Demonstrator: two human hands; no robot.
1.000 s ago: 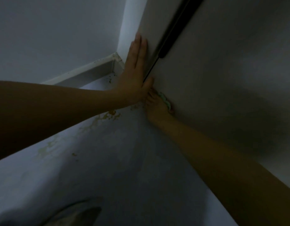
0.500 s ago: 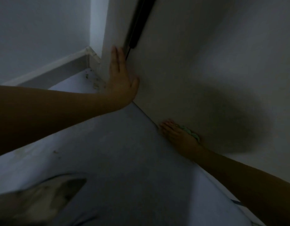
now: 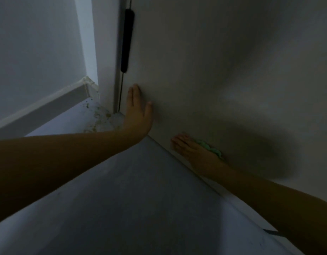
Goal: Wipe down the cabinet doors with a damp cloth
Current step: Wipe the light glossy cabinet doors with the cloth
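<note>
Cloth [image 3: 210, 148] pressed to cabinet door [image 3: 214, 80] under flat right hand [image 3: 191, 150], left hand [image 3: 138, 111] spread against door

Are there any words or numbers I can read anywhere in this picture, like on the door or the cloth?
No, there are none to read.
Cabinet door: plain, no label or sign.
Black handle: no writing shows.
Green cloth under the right hand: no tag or print visible, though most of it is hidden.
Floor: only stains near the corner, no letters.
The picture is dim, so tiny marks could be missed.
</note>
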